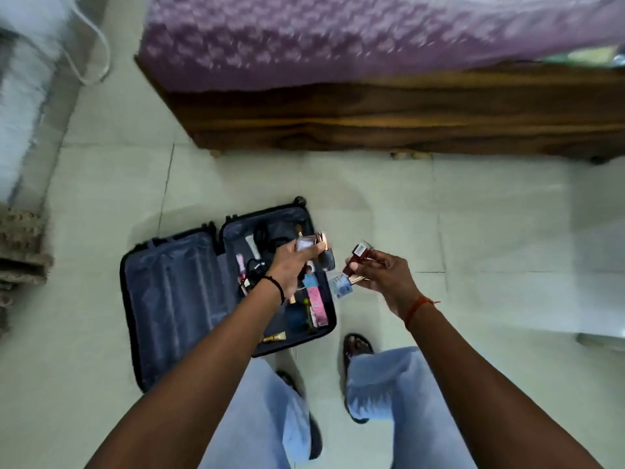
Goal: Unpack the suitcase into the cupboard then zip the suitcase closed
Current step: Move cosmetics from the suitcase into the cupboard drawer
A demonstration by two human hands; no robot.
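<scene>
The suitcase (pixel 189 292) lies open flat on the tiled floor (pixel 473 231), just in front of the person's feet and a little to their left, with a wooden bed frame (pixel 406 120) beyond it. Its left half (pixel 172 299) shows only grey lining and straps. Its right half (pixel 280 282) holds a scatter of small toiletries and cosmetics: a white tube (pixel 252 247) near the far end, a dark coiled cable (pixel 262 236) beside it, a pink item (pixel 240 264) at the inner edge, a pink box (pixel 316 304) along the outer wall, a blue round item (pixel 296 318) next to that box, and a gold tube (pixel 274 338) at the near end. The left hand (pixel 294 262) hovers above this half, fingers curled round a cluster of small items (pixel 311 247), among them a clear piece and gold-capped sticks; what each is cannot be told through the blur. The right hand (pixel 382 275) is held just past the suitcase's outer edge, gripping a dark red bottle (pixel 358 257) with other small things, including a pale blue packet (pixel 341 289) sticking out below the fingers. The two hands are near each other but apart. The cupboard cannot be identified in this view.
</scene>
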